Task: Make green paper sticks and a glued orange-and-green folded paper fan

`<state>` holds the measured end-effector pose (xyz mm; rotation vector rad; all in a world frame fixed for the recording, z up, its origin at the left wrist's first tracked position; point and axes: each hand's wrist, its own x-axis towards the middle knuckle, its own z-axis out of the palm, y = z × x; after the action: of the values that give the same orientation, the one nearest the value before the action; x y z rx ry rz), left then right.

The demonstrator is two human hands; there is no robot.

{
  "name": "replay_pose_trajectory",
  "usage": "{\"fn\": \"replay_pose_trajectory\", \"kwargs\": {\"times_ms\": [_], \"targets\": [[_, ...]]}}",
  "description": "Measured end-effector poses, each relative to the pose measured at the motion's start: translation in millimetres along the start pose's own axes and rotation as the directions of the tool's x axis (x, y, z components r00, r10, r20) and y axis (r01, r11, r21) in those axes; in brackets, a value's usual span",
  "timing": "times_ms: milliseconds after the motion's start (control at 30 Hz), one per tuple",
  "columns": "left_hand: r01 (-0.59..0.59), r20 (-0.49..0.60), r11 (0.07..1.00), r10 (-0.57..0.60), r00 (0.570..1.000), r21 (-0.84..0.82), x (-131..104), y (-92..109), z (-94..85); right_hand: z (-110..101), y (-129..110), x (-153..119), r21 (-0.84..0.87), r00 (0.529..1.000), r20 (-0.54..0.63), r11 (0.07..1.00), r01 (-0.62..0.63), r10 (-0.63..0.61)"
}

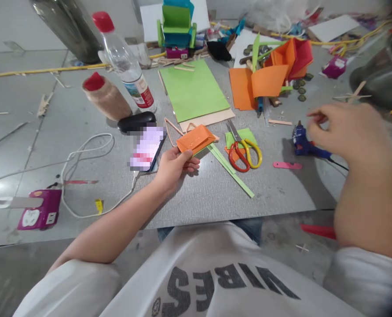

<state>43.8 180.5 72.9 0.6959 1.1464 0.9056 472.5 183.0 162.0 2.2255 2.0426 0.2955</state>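
My left hand [176, 166] is closed on a folded orange paper piece [196, 138], thumb on top and fingers beneath. Green shows along the piece's lower edge. Pale green paper strips [233, 171] extend rightward from near it. My right hand [344, 130], blurred, hovers beside a blue glue gun [301, 140]; its thumb and forefinger are bent with a gap between them, and no object shows in them. Between the hands lie scissors [243, 149] with one red and one yellow handle, over small green [251, 135] and orange paper scraps. A pink utility knife [287, 165] rests nearby.
Left of the held piece are a phone [148, 147] on a white cable, a black case [137, 122], a glue bottle [106, 97] and a plastic bottle [130, 66]. Green sheets [196, 90], orange paper pieces [270, 81] and a small paper chair [176, 24] sit farther back.
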Motion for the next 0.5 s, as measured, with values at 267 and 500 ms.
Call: {"fn": "replay_pose_trajectory", "kwargs": {"times_ms": [267,500], "targets": [[0.022,0.004,1.000,-0.022,1.000,-0.005,1,2,-3.1,17,-84,59,0.365,0.907,0.362,0.928,0.072,-0.212],[0.032,0.039,0.999,-0.032,0.999,0.013,0,1,-4.5,43,-85,50,0.458,0.898,0.365,0.887,0.057,-0.246]]}}
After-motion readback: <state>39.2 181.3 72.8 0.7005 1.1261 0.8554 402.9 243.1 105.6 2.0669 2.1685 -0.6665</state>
